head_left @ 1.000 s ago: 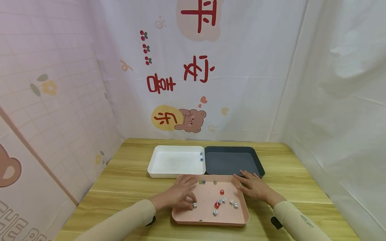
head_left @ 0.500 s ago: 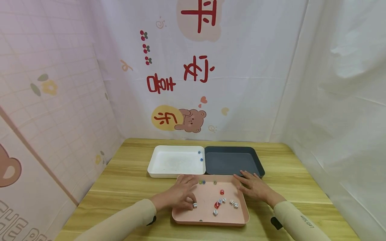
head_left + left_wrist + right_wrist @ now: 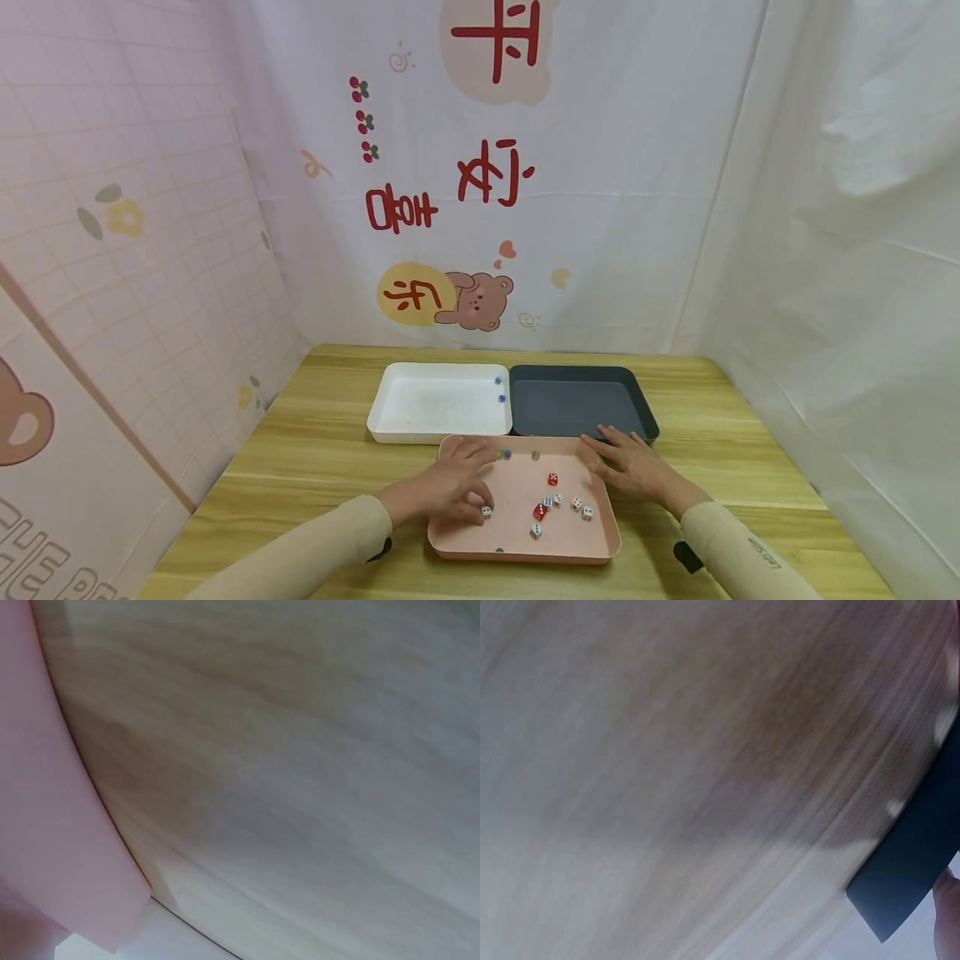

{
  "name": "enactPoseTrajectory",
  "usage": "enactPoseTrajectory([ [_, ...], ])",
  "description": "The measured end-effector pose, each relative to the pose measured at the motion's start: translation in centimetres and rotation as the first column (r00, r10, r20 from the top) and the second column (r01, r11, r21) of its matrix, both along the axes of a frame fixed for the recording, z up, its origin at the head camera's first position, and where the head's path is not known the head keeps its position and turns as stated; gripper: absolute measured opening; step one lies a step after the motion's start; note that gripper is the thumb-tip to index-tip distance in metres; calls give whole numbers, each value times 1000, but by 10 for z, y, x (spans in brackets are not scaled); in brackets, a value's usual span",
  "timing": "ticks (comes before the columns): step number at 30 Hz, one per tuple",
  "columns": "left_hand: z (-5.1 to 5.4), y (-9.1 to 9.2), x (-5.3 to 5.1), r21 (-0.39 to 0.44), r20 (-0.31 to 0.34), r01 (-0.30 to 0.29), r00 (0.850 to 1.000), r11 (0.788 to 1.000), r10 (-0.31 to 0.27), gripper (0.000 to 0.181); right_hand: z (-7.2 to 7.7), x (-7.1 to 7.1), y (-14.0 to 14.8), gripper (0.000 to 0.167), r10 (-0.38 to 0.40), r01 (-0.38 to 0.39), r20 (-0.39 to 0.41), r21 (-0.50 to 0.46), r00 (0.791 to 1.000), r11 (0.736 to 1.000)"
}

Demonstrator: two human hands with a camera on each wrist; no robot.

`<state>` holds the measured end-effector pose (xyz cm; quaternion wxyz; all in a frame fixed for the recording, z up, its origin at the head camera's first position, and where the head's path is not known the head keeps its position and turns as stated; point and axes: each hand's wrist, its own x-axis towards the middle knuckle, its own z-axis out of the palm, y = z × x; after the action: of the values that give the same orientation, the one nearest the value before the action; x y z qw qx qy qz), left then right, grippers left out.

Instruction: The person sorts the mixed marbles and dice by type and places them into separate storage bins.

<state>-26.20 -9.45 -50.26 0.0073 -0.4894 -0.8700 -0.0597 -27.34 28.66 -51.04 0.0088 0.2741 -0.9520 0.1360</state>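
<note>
Little is being shown as done: two small blue beads [image 3: 502, 398] are being held in the white tray [image 3: 435, 400], near its right wall. Most is apparently being left: five loose white dice [image 3: 536, 531] and two red dice [image 3: 540, 512] are being scattered over the right half of the pink tray [image 3: 517, 557], green and blue beads [image 3: 507, 455] are being lined along its far wall, and a half-hidden bead [image 3: 499, 550] is being glimpsed by the near wall.

One white die [image 3: 487, 513] is being pinched between thumb and forefinger by the left hand [image 3: 456, 483], in the pink tray's left side; whether it is being lifted cannot be told. The right hand [image 3: 630, 463] is being spread wide at the pink tray's far right corner, nothing being gripped, fingertips being laid toward the dark grey tray [image 3: 573, 404].

Trays: matte, probably plastic, shallow, rounded corners. Dice: cubic, pipped, reds seemingly glossy. Beads: rounded, glassy-looking. Table [image 3: 322, 417]: streaky yellow wood grain. Behind, a creased printed cloth [image 3: 615, 233] is being hung.
</note>
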Motion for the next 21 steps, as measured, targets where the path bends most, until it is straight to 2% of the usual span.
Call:
enactPoseTrajectory([
  [4,0,1,-1,14,-13,16,1000,1000,-16,21,0,0,0,57,-2,2,4,3,1000,1000],
  [7,2,1,-2,47,-1,5,1000,999,-5,18,-1,0,0,57,-3,3,2,7,1000,1000],
  [11,7,1,-6,90,55,-58,997,994,54,14,0,1,0,57,0,0,1,6,1000,1000],
  [15,12,1,-11,110,115,-120,988,987,107,12,2,1,0,58,-5,5,15,5,1000,1000],
  [21,17,2,-17,134,129,-162,981,978,145,11,0,0,1,57,-4,4,9,1,1000,1000],
])
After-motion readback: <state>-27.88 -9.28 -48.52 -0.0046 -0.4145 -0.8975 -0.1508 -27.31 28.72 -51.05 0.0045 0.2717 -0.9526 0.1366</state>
